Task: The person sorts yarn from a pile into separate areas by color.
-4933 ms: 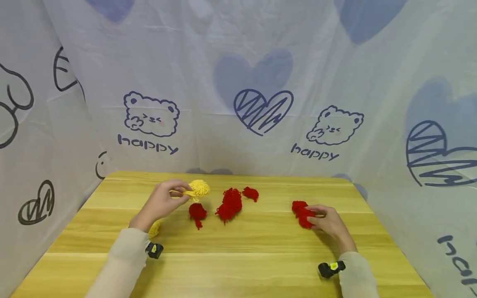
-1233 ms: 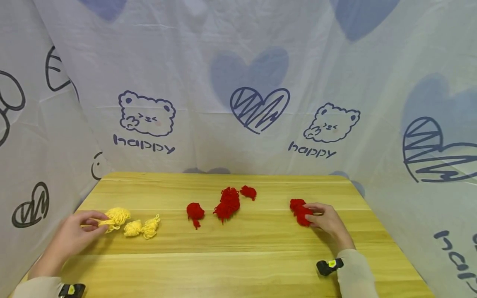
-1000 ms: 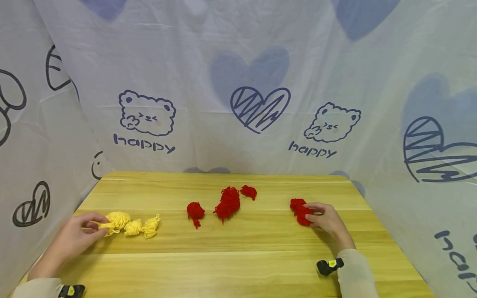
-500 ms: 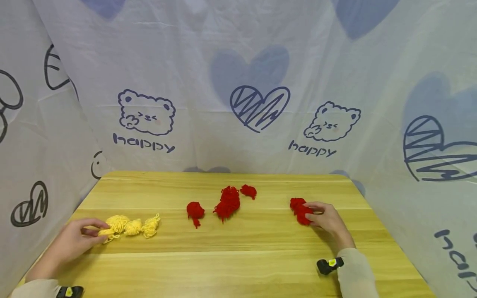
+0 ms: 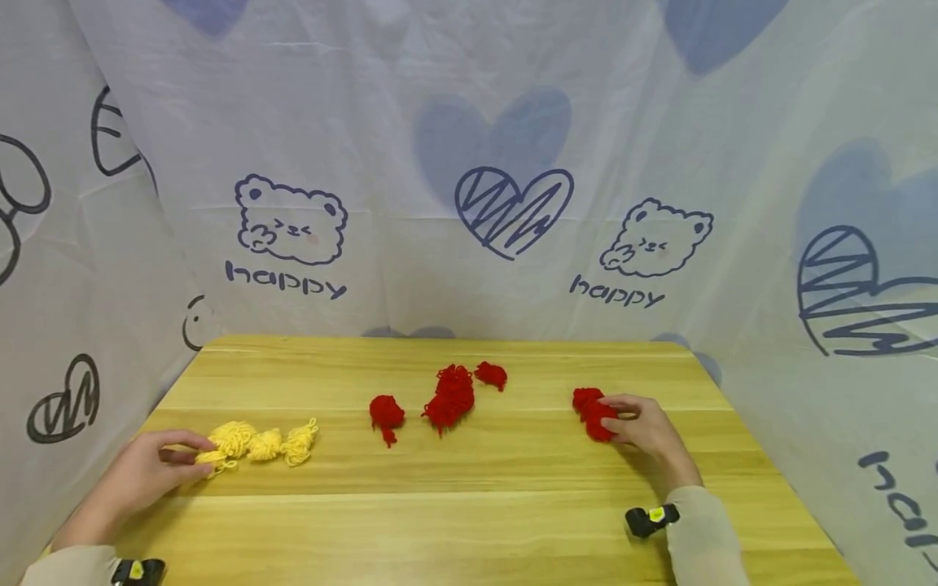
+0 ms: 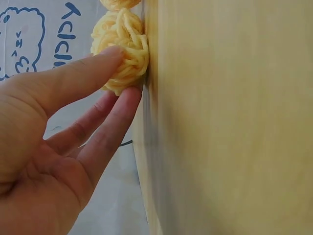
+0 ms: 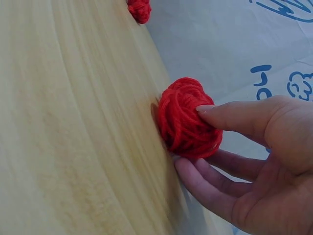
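Note:
My left hand (image 5: 150,470) is at the table's left side, its thumb and fingertips on a bundle of yellow yarn (image 5: 233,438). In the left wrist view the thumb lies over the yarn (image 6: 129,58), the fingers at its near side. Beside it, in a row to the right, sit two more yellow yarn balls, a round one (image 5: 265,445) and a loopy one (image 5: 299,443). On the right side my right hand (image 5: 654,435) pinches a red yarn ball (image 5: 600,425) between thumb and fingers. Another red piece (image 5: 585,399) lies against its far side.
Near the middle of the wooden table (image 5: 410,529) lie a red yarn ball with a tail (image 5: 386,413), a larger red clump (image 5: 450,396) and a small red ball (image 5: 492,374). A printed white cloth (image 5: 410,268) hangs behind the table and along both sides.
Since the oldest frame, my left hand has carried the yellow yarn from near the middle to the left, lowering it beside the other yellow balls. My right hand stays at the red yarn.

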Action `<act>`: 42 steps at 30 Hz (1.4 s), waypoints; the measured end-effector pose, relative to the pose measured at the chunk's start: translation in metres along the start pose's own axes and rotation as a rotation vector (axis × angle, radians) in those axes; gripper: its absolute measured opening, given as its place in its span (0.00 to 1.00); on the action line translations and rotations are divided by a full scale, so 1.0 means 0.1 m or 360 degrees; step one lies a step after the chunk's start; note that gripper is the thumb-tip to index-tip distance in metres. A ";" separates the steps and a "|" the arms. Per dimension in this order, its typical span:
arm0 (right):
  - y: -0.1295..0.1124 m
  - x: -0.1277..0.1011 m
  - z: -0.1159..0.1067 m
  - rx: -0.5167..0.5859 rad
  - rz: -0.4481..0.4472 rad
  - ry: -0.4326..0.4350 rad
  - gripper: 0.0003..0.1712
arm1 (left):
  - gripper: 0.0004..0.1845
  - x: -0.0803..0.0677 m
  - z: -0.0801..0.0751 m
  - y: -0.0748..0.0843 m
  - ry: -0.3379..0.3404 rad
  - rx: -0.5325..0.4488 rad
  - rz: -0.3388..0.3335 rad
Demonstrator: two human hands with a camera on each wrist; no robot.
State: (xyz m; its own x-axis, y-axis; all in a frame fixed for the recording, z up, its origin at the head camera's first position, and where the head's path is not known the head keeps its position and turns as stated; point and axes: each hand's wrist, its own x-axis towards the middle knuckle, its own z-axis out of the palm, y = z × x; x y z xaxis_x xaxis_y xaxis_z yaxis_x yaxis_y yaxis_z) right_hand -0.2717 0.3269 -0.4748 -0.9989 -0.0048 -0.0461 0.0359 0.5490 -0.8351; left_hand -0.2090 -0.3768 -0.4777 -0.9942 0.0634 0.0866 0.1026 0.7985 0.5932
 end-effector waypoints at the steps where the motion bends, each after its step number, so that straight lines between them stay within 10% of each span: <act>1: 0.00 0.00 0.00 -0.0025 -0.0013 0.0003 0.24 | 0.16 0.00 0.00 0.00 -0.0002 -0.0010 0.0000; 19: -0.43 -0.10 -0.07 -0.0132 -0.0150 0.0151 0.26 | 0.16 -0.02 0.01 -0.05 -0.0006 -0.0046 0.0009; 42: -0.90 0.18 0.80 -0.0025 -0.0461 -0.0178 0.19 | 0.19 0.00 0.03 -0.06 0.0010 -0.0088 -0.0008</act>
State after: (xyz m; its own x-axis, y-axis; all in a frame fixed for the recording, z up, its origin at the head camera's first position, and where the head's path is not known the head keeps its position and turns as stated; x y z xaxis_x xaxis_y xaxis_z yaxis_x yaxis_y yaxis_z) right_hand -0.2902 0.2106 -0.4438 -0.9580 -0.2546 0.1319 -0.2513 0.5241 -0.8138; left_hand -0.2095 -0.3795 -0.4838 -0.9945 0.0558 0.0884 0.0995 0.7644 0.6370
